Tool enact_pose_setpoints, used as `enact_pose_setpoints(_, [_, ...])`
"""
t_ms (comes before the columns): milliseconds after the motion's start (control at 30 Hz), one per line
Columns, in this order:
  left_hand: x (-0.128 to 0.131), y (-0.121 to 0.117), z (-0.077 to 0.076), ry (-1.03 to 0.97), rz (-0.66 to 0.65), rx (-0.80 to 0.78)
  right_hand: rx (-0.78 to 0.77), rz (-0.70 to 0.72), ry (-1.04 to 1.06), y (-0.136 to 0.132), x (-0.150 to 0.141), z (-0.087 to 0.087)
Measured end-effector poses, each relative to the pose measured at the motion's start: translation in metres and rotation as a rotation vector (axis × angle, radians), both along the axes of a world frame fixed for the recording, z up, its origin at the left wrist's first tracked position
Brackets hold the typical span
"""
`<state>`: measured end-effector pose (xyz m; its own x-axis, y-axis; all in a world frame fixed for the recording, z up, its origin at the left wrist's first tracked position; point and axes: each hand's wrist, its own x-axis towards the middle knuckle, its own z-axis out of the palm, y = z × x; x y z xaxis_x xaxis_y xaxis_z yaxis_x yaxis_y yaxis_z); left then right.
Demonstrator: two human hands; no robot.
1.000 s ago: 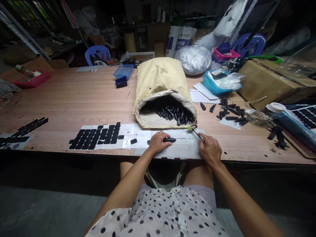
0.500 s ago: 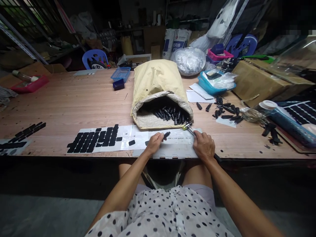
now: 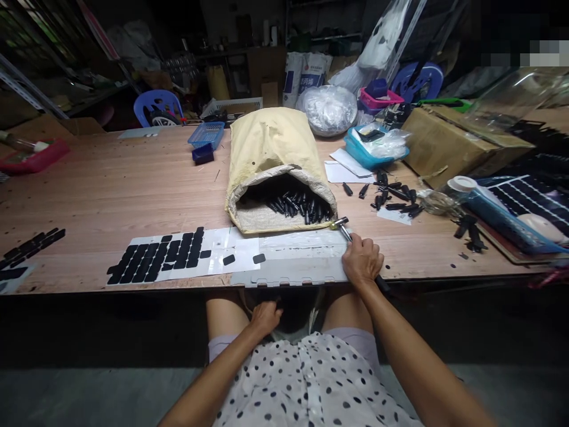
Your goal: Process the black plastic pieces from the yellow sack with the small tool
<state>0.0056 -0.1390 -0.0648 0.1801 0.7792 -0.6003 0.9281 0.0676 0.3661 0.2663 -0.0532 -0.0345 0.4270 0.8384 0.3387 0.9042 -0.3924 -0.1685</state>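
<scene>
Since the sack (image 3: 275, 133) lies w/ its mouth toward the person, the black parts (image 3: 291, 205) inside look easy to get at, prob. why it's turned that way. R grip (image 3: 363, 258) is closed round the handle of a hammer (image 3: 345, 232), approx. at the near right corner of the sack; the head points up toward that corner, touching or not I can't tell. Held low & slanted like that, it seems parked but ready. L grip (image 3: 265, 318) is well nearer the person than the sack, below the table (image 3: 155, 166) edge, by what looks like an open bag (image 3: 313, 312) btwn the thighs. Its fingers are curled w/ smth dark at the tips, but whether it has hold of anything I can't tell. Grey board (image 3: 306, 270) lies flat just on the near side of the sack, likely there to take the work & spare the tabletop. Left of it, nearer than the sack, black pads (image 3: 153, 255) sit in rows on white sheets (image 3: 217, 252), presumably for quick picking. More loose parts (image 3: 395, 198) lie right of the sack.
</scene>
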Motion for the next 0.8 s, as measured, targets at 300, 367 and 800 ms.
enact_pose_setpoints(300, [0.041,0.077,0.085,-0.673,-0.068,0.205,-0.044,-0.006,0.004,0.000,-0.004,0.003])
enact_pose_setpoints(367, [0.057,0.122,0.096,-0.676,0.174,0.387,-0.039,-0.006,-0.002,0.000,-0.005,0.003])
enact_pose_setpoints(800, [0.089,0.217,0.086,-0.427,0.549,0.174,-0.008,0.032,-0.027,0.001,-0.009,0.002])
